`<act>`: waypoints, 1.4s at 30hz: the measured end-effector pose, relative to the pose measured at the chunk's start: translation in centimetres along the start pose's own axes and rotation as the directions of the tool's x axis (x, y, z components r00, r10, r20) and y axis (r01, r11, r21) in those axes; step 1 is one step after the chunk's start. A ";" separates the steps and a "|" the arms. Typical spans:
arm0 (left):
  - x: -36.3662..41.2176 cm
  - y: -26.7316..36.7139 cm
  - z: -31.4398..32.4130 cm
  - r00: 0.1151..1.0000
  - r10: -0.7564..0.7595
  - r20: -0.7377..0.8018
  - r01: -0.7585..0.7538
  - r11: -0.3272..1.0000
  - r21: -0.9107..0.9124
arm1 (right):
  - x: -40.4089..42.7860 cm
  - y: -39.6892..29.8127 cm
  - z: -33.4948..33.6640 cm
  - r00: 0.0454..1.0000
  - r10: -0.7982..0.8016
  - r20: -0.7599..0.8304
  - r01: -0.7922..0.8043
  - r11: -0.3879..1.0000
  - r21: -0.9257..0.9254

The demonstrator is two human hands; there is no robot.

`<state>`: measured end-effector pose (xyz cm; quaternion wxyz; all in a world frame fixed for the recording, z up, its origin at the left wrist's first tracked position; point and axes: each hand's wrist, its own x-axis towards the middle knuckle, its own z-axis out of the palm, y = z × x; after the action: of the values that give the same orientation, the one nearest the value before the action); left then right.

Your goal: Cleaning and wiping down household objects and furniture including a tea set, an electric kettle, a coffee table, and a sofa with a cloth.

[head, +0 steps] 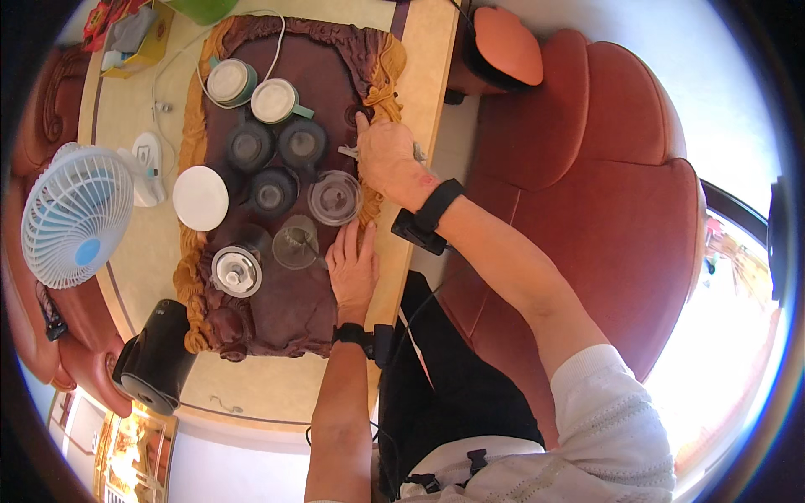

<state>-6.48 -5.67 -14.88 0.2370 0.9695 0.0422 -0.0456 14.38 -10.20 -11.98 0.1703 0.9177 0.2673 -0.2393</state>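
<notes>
A carved wooden tea tray [283,314] with a lighter yellow-brown rim lies before me. My right hand [385,151] presses a crumpled pale cloth [419,152] against its near rim, the index finger stretched towards a round carved spot. Most of the cloth is hidden under the palm. Flat on the same rim rests my left hand [353,267], holding nothing, fingers slightly apart. Close to its fingertips stand a clear glass pitcher [295,242] and a clear glass bowl [335,197]. Several dark cups, one of them a dark cup [302,143], stand in the tray's middle.
Two green-handled cups [275,100] sit upside down under a white cable. Around the tray are a white lid [200,198], a metal-lidded pot [236,271], a fan [78,214], a black kettle [157,358] and a yellow box [141,47]. A red sofa [585,220] stands at right.
</notes>
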 end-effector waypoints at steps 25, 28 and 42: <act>-0.2 -0.2 0.0 1.000 -0.007 -0.023 0.007 1.000 -0.008 | 0.8 4.4 3.0 0.699 0.253 -0.669 0.253 0.787 0.563; -0.3 -0.4 0.1 1.000 -0.017 -0.013 0.017 1.000 -0.009 | -2.1 3.8 1.9 0.870 0.294 -0.396 0.095 0.688 0.720; -0.2 -0.2 0.1 1.000 -0.006 -0.018 0.007 0.999 0.034 | 2.5 4.2 0.6 0.872 0.109 -0.477 -0.014 0.980 0.198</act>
<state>-6.66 -5.52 -15.08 0.2200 0.9736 0.0467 -0.0383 18.42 -12.82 -13.05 0.0182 0.9683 0.2482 -0.0201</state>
